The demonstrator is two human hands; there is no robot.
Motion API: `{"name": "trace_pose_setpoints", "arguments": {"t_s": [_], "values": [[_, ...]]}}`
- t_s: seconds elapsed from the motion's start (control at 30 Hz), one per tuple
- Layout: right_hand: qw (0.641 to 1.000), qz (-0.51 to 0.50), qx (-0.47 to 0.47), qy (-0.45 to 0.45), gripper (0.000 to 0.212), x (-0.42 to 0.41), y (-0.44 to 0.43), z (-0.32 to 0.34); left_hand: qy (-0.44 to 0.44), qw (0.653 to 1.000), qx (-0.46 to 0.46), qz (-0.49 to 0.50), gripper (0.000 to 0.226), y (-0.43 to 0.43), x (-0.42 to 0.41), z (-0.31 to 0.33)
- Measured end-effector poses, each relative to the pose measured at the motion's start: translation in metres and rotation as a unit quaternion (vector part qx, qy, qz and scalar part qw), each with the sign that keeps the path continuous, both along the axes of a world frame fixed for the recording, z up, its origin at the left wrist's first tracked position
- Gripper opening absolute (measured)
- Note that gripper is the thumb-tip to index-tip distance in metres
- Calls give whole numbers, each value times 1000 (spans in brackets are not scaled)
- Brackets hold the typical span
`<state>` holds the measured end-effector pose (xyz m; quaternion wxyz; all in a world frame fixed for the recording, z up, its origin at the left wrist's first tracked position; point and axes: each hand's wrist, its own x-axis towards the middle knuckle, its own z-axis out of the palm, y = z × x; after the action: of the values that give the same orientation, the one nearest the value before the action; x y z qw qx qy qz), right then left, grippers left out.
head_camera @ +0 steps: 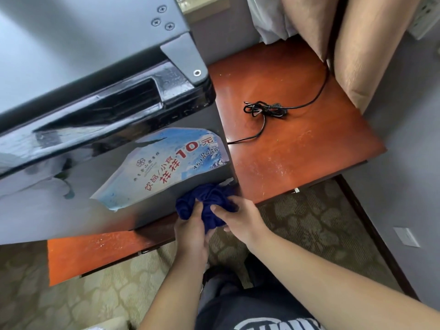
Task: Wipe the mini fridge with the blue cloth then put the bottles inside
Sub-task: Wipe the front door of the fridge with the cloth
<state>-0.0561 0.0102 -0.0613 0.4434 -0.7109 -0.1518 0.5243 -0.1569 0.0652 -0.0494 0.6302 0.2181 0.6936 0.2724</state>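
A: Where's the blue cloth [209, 206]?

B: Low on the mini fridge [71, 67] door, near its corner at about five o'clock. It's deep blue, soft and bunched into folds, pressed against the grey door.

A: Who holds it?

B: Both hands. The left hand [194, 231] has its fingers curled shut round the cloth's near end; the right hand [240, 217] is clamped on it from three o'clock, thumb on top.

A: And the fridge itself?

B: Matte grey top and door, with a glossy black handle strip that mirrors the room. A creased paper sticker [164, 165] with red lettering sits just above the cloth, its lower edge peeling.

A: What's it standing on?

B: A scratched reddish wooden table [297, 148]. A tangled black cord [264, 109] lies on it at one o'clock.

A: Anything unclear?

B: The fridge's left side is cut off, and the door is shut, so its inside is hidden.
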Motion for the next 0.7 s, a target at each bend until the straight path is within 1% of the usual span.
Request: {"name": "trace_pose_setpoints", "arguments": {"t_s": [0.1, 0.13, 0.2, 0.23, 0.27, 0.3, 0.33, 0.43, 0.47, 0.57, 0.63, 0.7], "values": [[998, -41, -37, -20, 11, 20, -8, -11, 2, 998, -24, -55, 28, 4, 32, -20], [996, -64, -48, -25, 20, 27, -11, -15, 1, 997, -28, -77, 31, 5, 44, -27], [989, -124, -77, -25, 45, 37, -15, -24, -6, 994, -38, -104, 32, 5, 64, -43], [985, -146, -87, -24, 53, 41, -16, -29, -12, 993, -45, -107, 30, 5, 71, -50], [983, -157, -94, -23, 57, 42, -18, -35, -18, 993, -52, -105, 28, 5, 75, -55], [983, -156, -95, -20, 56, 43, -18, -39, -23, 993, -57, -102, 26, 6, 77, -60], [985, -142, -93, -14, 50, 43, -18, -42, -22, 993, -58, -98, 25, 6, 77, -65], [994, -79, -74, 25, 21, 33, -14, -43, -6, 995, -43, -89, 27, 10, 61, -76], [995, -64, -64, 41, 16, 28, -12, -42, 1, 996, -38, -84, 28, 11, 52, -77], [997, -33, -35, 62, 16, 7, -4, -34, 15, 998, -36, -46, 33, 14, 22, -71], [997, -16, -11, 74, 16, -9, 0, -28, 20, 999, -35, -12, 25, 14, 1, -60], [996, 12, 19, 89, 21, -25, 1, -25, 30, 999, -18, 15, 17, 13, -20, -50]]}}
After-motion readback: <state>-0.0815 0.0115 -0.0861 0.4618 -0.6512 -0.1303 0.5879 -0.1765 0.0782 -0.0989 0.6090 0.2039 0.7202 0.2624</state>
